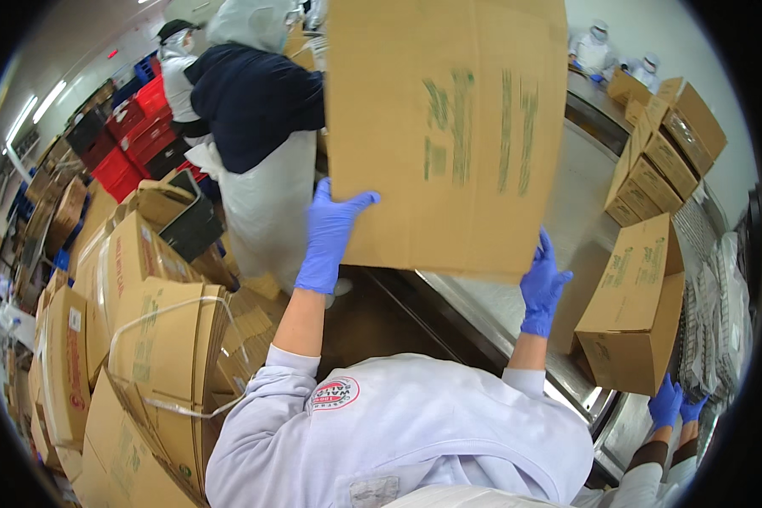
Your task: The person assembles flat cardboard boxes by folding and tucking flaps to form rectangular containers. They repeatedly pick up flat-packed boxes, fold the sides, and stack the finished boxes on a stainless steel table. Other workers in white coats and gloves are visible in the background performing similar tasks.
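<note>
- Cardboard box (445, 127) is held up in front of the person, above the steel counter (567, 212); its top runs out of the frame, so its full height is hidden.
- Whether it is sealed or what is inside cannot be told; only one broad side shows.
- It is plain brown cardboard with faded green print, blurred and hard to make out.
- Left hand (330, 237), in a blue glove, lies flat against the near left edge, fingers spread on the cardboard.
- Right hand (543, 284), also gloved blue, grips the lower right corner, fingers wrapped around the edge.
- More closed boxes (656, 178) stand on the counter to the right; another box (639, 309) sits nearer, with a second person's blue gloves (676, 405) at its lower corner.
- Bundles of flattened cartons (157, 356), strapped together, lean at the left; contents none visible.
- A person in a white apron (267, 199) stands behind, partly hidden by the box.
</note>
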Demonstrator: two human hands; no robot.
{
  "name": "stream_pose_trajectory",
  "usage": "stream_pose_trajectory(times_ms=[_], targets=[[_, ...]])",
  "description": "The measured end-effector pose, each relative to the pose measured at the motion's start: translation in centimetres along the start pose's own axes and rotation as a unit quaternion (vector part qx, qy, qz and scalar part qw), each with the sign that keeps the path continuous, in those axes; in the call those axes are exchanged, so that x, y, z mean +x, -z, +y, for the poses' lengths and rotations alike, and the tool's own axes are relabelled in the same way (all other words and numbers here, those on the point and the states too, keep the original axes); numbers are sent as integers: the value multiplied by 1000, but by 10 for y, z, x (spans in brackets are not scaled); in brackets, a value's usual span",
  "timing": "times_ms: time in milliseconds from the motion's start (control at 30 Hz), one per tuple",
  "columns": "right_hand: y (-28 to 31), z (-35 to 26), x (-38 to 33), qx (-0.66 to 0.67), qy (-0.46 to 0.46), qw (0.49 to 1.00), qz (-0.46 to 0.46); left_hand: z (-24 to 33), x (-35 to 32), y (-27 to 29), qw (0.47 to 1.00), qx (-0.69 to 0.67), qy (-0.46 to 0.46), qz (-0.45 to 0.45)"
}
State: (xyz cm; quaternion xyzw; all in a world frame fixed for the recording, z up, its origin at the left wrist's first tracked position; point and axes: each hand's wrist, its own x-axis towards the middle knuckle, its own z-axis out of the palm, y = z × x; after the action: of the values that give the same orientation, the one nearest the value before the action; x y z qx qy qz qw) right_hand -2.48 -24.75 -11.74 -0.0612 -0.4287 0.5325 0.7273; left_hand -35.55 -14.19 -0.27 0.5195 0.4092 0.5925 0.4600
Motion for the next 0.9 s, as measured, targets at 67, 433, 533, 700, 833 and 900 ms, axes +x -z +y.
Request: stream_pose_trajectory(times_ms=[67, 433, 533, 700, 833, 900], targets=[[0, -5, -18, -133, -17, 984, 113, -40, 19, -7, 994, 62, 43, -73], [-6, 99, 0, -697, -321, 641, 33, -97, 146, 13, 871, 216, 148, -415], [-44, 46, 47, -533, -408, 735, 96, 25, 102, -36, 850, 184, 128, -477], [-89, 17, 124, -539, 137, 831, 28, 30, 33, -107, 852, 60, -380, -355], [-72, 17, 150, -629, 194, 750, -59, 24, 12, -127, 831, -73, -296, -465], [-64, 14, 149, -655, 212, 723, -54, 28, 14, -129, 828, -29, -338, -447]])
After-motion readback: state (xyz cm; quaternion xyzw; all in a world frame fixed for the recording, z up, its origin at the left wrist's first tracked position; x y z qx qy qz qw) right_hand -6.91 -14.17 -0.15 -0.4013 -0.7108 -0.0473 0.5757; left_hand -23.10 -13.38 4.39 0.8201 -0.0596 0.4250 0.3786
